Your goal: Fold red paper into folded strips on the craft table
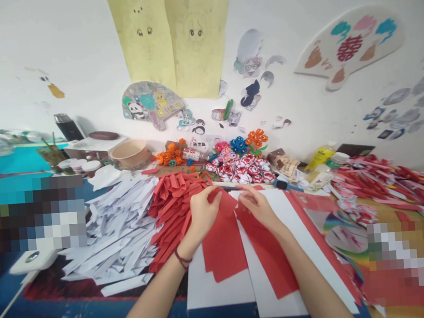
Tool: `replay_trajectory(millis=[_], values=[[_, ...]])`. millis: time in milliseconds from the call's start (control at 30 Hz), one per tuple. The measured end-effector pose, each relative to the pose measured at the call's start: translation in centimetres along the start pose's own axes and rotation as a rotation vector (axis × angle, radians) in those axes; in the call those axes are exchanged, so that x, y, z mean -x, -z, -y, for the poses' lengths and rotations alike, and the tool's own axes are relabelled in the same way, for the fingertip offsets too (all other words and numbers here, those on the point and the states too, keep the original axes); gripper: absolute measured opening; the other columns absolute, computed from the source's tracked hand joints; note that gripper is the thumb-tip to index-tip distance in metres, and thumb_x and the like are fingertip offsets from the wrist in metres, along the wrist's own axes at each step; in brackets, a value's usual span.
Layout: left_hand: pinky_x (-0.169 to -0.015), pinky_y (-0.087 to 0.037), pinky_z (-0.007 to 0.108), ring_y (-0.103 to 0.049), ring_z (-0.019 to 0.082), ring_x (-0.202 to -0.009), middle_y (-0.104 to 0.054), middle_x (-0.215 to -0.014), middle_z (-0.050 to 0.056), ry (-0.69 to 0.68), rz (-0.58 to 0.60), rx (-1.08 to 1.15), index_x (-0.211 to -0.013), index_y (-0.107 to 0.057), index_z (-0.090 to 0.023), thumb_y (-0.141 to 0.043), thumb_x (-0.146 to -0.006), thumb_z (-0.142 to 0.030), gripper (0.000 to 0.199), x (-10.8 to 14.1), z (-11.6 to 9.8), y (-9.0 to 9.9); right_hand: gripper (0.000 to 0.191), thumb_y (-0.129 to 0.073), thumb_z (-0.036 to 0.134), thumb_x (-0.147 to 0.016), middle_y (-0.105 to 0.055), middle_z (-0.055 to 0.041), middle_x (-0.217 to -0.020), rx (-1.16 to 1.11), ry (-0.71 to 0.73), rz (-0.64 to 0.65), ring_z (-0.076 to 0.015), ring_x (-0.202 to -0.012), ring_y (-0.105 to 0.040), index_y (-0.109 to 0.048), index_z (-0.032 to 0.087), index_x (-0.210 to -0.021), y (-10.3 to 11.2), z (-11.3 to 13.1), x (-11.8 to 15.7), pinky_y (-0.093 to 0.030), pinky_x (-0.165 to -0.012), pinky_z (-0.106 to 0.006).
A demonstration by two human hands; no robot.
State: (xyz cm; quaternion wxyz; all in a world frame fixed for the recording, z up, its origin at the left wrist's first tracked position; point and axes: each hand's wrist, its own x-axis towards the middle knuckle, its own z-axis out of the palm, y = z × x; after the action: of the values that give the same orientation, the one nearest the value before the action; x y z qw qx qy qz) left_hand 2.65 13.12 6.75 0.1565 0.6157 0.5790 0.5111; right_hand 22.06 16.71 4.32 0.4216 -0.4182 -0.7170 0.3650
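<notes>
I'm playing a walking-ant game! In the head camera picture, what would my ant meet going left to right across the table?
White folded strips → red folded strips → left hand → right hand → yellow-labelled bottle → loose red strips.

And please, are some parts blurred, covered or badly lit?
Head view: mosaic blocks cover patches at far left and lower right; in the head view, the left hand and right hand are readable, slightly soft; also head view, the wall looks pale, without harsh glare.
</notes>
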Motion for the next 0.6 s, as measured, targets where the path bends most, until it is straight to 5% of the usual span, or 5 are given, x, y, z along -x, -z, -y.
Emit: replay_trajectory(millis=[100,233,333,500,600], values=[[-0.067,-0.045,0.025,-0.063,0.017,-0.069,-0.071,-0.08,0.005,0.016,0.031,-0.042,-0.094,-0.069,-0.014,-0.054,-0.083,-0.021,0.02,0.0,0.2,-0.3,0.051,-0.058,0.036,-0.084,-0.062,-0.0063,-0.105,0.185,0.142,-0.068,-0.0203,-0.088,-0.06,-0.045,0.026,-0.133,-0.6,0.9,0.3,-0.049,-0.081,-0.035],[-0.077,-0.047,0.026,-0.064,0.016,-0.08,-0.071,-0.095,0.004,0.017,0.126,0.102,-0.108,-0.064,-0.017,-0.052,-0.08,-0.011,0.031,-0.1,1.2,-1.1,0.057,-0.065,0.037,-0.081,-0.052,-0.0071,-0.131,0.347,0.299,0.057,-0.0264,-0.119,-0.049,-0.046,0.029,-0.134,-1.5,1.7,0.9,-0.039,-0.101,-0.043],[-0.084,-0.048,0.028,-0.064,0.017,-0.093,-0.068,-0.106,0.005,0.071,0.187,0.256,-0.111,-0.062,-0.017,-0.054,-0.076,-0.008,0.037,-0.3,1.9,-1.8,0.052,-0.065,0.036,-0.082,-0.053,-0.0063,-0.131,0.365,0.297,0.086,-0.0259,-0.121,-0.048,-0.049,0.029,-0.131,-1.7,1.6,0.9,-0.038,-0.102,-0.043],[-0.077,-0.052,0.027,-0.065,0.017,-0.088,-0.066,-0.103,0.007,0.227,0.358,0.607,-0.12,-0.052,-0.016,-0.064,-0.076,-0.019,0.046,-0.3,1.3,-1.7,0.047,-0.065,0.035,-0.081,-0.058,-0.0067,-0.127,0.268,0.265,0.055,-0.0258,-0.117,-0.053,-0.054,0.028,-0.127,-1.3,1.1,0.6,-0.041,-0.1,-0.042],[-0.076,-0.053,0.027,-0.066,0.016,-0.087,-0.064,-0.109,0.009,0.189,0.458,0.732,-0.128,-0.042,-0.018,-0.069,-0.074,-0.023,0.061,0.0,0.8,-1.3,0.046,-0.066,0.035,-0.08,-0.059,-0.008,-0.125,0.206,0.235,0.025,-0.0265,-0.113,-0.055,-0.056,0.026,-0.125,-1.0,1.0,0.5,-0.044,-0.096,-0.042]])
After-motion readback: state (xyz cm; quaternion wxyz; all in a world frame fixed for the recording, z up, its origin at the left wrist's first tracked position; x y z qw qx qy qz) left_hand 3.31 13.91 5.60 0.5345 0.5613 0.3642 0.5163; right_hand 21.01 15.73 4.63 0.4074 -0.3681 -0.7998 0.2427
